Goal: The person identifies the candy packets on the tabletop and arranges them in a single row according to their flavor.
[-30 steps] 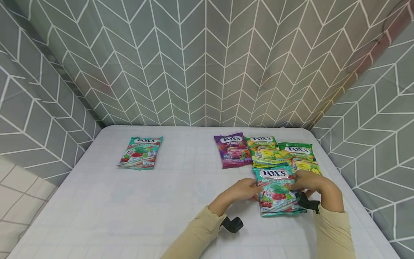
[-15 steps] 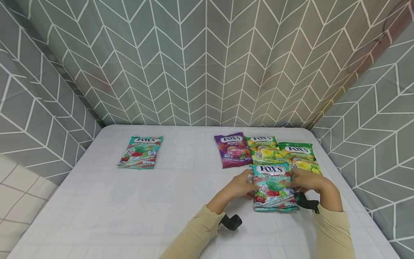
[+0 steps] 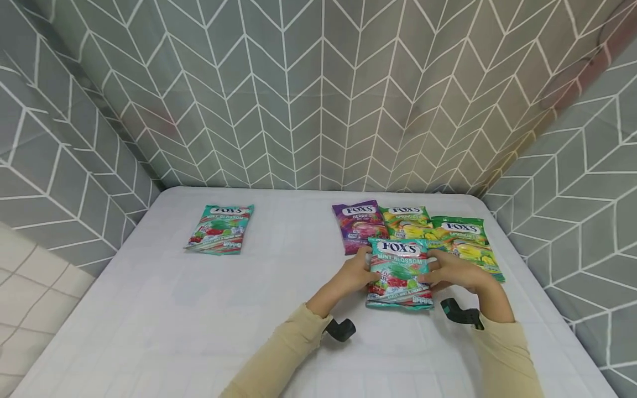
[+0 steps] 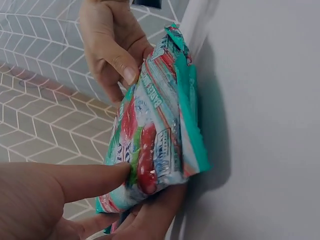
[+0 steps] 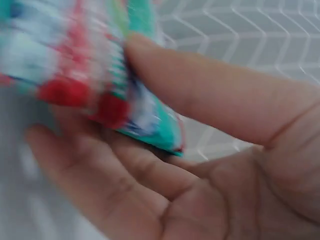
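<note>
A teal candy bag with a mint and cherry print hangs between both hands, tilted with its front facing up. At its left side the left hand pinches the edge, thumb on the front and fingers behind, as the left wrist view shows. The right hand grips the opposite side; in the blurred right wrist view the thumb lies over the bag and the fingers pass beneath. Just beyond are a purple candy bag and a yellow-green candy bag, their lower parts partly covered by the held bag.
Another yellow-green candy bag lies at the right, near the table edge. A second teal candy bag lies far left on the white tabletop. Patterned grey curtains enclose the back and sides.
Both hands have carried the teal bag leftward and a little away from the body, from in front of the yellow-green bags toward the purple one. The head view has shifted slightly.
</note>
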Motion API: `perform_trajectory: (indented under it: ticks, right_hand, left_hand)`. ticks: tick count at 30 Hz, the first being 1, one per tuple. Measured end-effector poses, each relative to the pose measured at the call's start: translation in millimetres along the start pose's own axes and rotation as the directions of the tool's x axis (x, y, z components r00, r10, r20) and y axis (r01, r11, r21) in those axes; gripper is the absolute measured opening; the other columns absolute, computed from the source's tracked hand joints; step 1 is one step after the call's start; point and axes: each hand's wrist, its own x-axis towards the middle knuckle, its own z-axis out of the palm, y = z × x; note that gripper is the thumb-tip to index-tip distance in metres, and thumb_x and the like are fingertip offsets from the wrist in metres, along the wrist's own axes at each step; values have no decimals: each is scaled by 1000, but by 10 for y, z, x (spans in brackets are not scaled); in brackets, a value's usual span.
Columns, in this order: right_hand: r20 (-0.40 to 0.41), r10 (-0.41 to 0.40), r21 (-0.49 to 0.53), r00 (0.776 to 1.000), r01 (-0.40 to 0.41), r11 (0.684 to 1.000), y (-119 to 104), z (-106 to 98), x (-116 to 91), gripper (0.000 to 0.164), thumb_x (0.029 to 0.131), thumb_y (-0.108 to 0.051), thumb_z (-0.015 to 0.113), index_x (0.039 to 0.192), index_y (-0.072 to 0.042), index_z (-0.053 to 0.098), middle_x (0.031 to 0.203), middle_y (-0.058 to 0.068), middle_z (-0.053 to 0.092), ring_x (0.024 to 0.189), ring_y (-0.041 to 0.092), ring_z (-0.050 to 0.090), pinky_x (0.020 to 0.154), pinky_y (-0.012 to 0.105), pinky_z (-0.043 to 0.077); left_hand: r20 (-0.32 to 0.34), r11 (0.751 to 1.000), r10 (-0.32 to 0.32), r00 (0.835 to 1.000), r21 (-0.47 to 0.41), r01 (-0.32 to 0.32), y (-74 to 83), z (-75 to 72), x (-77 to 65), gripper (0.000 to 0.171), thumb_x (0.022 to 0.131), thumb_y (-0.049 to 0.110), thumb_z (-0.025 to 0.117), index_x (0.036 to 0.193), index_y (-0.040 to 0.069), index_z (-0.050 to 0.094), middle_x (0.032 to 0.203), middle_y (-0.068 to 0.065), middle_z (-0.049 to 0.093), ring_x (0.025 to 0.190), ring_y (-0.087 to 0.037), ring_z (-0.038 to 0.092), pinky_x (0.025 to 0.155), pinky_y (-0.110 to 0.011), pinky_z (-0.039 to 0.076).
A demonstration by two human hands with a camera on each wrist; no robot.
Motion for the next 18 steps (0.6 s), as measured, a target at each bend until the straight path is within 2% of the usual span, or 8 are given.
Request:
perform_trajectory:
  ticks: [4,7,18]
  right_hand:
    - [5,-13,35,1000,13,999,-35,139,86,89,89,-13,69,144,15,5,132,39,43,107,38,61,87,48,51]
    - [8,-20,79,1000,19,997,-35,208,155,90,90,-14,68,146,13,2,138,40,35,112,37,58,88,47,50]
    - [7,-73,252,997,69,965,-24,429,381,83,91,-5,65,148,13,7,137,36,42,109,33,61,84,43,53]
  left_hand:
    - [-12,1000,6,1000,24,-6,-68,-154,-27,58,91,11,68,139,6,36,92,-11,64,75,-18,63,61,-30,53]
    - [-21,1000,4,1000,28,-3,-108,-252,-46,56,90,12,69,137,10,37,92,-11,64,75,-19,63,61,-30,52]
    - [-30,1000,-2,1000,-27,1,-259,-537,-152,61,88,9,71,139,14,38,104,-19,66,80,-24,66,65,-35,56]
